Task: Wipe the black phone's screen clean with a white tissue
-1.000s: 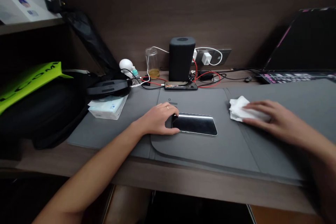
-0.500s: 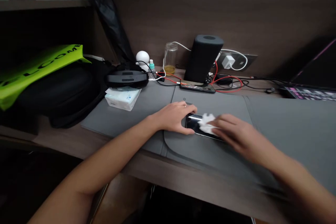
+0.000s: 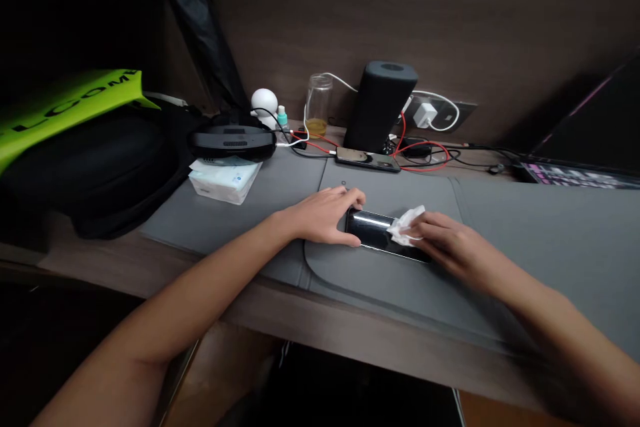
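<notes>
A smartphone (image 3: pixel 373 230) with a dark, shiny screen lies face up on the grey desk mat (image 3: pixel 280 180). My left hand (image 3: pixel 327 217) grips its left end, thumb along the near edge and fingers at the far edge. Bunched in the fingers of my right hand (image 3: pixel 450 240) is a white tissue (image 3: pixel 406 223), pressed against the right part of the screen. The phone's right end is partly hidden by my right hand.
Behind stand a black speaker-like box (image 3: pixel 383 107), a glass jar (image 3: pixel 319 107) and another phone (image 3: pixel 367 159) among red and black cables. A tissue pack (image 3: pixel 225 183) lies left under a dark headset-like device (image 3: pixel 233 140). A laptop (image 3: pixel 590 140) sits at the right.
My right hand has moved the tissue slightly right relative to the phone, uncovering more of the screen. My left hand keeps its hold. The whole view has shifted a little.
</notes>
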A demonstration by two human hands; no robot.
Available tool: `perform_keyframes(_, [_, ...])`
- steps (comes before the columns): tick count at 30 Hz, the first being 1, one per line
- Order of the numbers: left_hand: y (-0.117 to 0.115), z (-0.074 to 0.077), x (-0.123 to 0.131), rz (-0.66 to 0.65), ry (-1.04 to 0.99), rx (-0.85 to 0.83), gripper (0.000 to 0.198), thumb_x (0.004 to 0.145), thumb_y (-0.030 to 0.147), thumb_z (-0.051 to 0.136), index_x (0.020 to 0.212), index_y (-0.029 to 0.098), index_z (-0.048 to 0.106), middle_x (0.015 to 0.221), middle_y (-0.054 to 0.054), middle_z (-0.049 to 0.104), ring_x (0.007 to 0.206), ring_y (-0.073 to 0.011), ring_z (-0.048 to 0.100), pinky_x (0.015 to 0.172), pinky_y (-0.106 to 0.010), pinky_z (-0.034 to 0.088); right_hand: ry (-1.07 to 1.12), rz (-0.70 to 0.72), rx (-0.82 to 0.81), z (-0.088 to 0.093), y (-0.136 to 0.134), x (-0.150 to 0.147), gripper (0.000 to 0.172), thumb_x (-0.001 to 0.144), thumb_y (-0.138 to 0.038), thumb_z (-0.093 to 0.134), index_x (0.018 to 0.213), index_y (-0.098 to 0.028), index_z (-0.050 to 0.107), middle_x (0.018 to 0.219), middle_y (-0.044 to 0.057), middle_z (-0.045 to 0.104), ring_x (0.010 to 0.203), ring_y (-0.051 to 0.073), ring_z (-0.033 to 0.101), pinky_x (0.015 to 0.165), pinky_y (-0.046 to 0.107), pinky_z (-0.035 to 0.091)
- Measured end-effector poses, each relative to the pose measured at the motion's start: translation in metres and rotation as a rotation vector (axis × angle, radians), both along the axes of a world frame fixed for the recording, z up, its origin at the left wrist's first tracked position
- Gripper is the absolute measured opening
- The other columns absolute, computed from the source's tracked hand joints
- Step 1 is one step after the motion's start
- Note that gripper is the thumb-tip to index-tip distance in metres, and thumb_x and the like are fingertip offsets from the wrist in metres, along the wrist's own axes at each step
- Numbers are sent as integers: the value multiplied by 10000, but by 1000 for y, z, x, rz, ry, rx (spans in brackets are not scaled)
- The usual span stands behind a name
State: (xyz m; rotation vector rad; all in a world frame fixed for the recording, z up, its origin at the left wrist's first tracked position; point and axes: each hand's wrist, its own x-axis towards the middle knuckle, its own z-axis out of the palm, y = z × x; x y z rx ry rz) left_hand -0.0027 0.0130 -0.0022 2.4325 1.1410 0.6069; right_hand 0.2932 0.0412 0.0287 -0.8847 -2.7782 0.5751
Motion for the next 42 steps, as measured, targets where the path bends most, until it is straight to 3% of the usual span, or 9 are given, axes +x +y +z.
perform_keyframes(4, [-1,-2,-1,2,-9,-16,526,775,465,746,1163,217,491,1142,-84,617,1055,-278,593,894,-406,487,-25,-7,-22,4,-4,5,352,1021,-414,383,1080,-230,678,996,115,624,886,265,602,777,422,509])
perform_keyframes(11, [-4,-2,1,12,4,-23,546,794,482,742,1203,231,481,1223,-97,593,1130,-287,583,963,-442,489,52,117,80,-10,-6,-72,255,1002,-224,419,967,-165,665,992,120,620,884,233,579,788,359,462])
perform_keyframes(13, [-5,-1,1,17,22,-29,565,790,488,746,1217,230,481,1230,-99,594,1139,-295,581,964,-450,491,49,126,82,-11,-6,-78,210,982,-178,452,959,-166,660,995,112,622,881,222,577,777,340,453])
perform_keyframes(20, [-6,0,1,33,58,-33,512,791,469,743,1185,234,516,1199,-82,618,1085,-283,607,923,-430,497,-20,-12,46,-1,-15,3,277,1022,-246,400,971,-179,663,962,100,603,829,210,573,741,329,453])
perform_keyframes(23, [-5,1,0,25,52,-43,532,782,475,748,1192,234,509,1199,-88,613,1082,-280,603,921,-429,492,-43,-32,39,2,-13,14,276,1022,-256,403,1008,-177,667,951,98,601,813,209,577,726,326,452])
perform_keyframes(30, [-5,5,3,23,48,-52,512,790,470,738,1178,230,505,1205,-87,608,1126,-286,584,942,-424,482,-30,83,93,-9,-8,-69,183,975,-141,473,956,-148,654,974,104,615,830,204,570,743,313,430])
perform_keyframes(32, [-6,5,3,24,52,-52,507,794,466,735,1176,226,504,1200,-90,608,1124,-287,584,946,-428,480,-5,107,93,-9,-9,-77,174,972,-133,480,949,-148,652,985,106,619,839,203,567,747,311,428])
perform_keyframes(39, [-6,4,3,33,30,-76,532,781,463,748,1201,238,510,1219,-96,610,1109,-288,598,944,-433,484,-37,-51,48,-2,-15,3,244,1010,-218,419,1027,-173,659,969,105,600,789,199,592,718,311,456])
perform_keyframes(42, [-5,4,2,30,33,-71,526,780,465,747,1195,241,512,1196,-90,614,1101,-284,598,933,-423,487,-59,-72,40,0,-13,8,235,1005,-217,424,1029,-177,655,977,105,605,789,198,599,719,307,456])
